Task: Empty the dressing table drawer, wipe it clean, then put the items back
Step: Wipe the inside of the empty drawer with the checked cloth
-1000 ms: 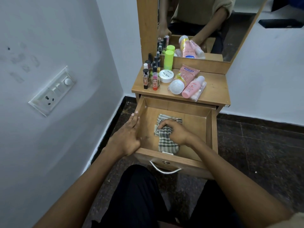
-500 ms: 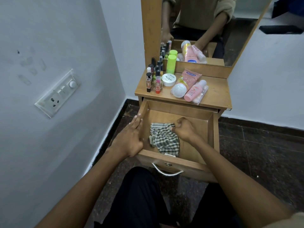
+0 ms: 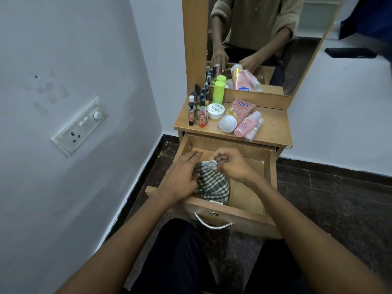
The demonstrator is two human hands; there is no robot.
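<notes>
Drawer (image 3: 267,177) pulled open under my hands, emptied, its cosmetics (image 3: 222,111) standing on the dressing table top (image 3: 273,126) beyond my fingers; wiping under way, restocking left. Checked cloth (image 3: 212,185) lies between my hands: right hand (image 3: 231,166) pinches its upper edge, left hand (image 3: 182,175) rests flat beside it, fingers straight.

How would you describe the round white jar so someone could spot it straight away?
On the dressing table top, below the mirror, the round white jar sits between the small bottles and the pink tube. It alone is low, flat and lidded, with dark print.
</notes>
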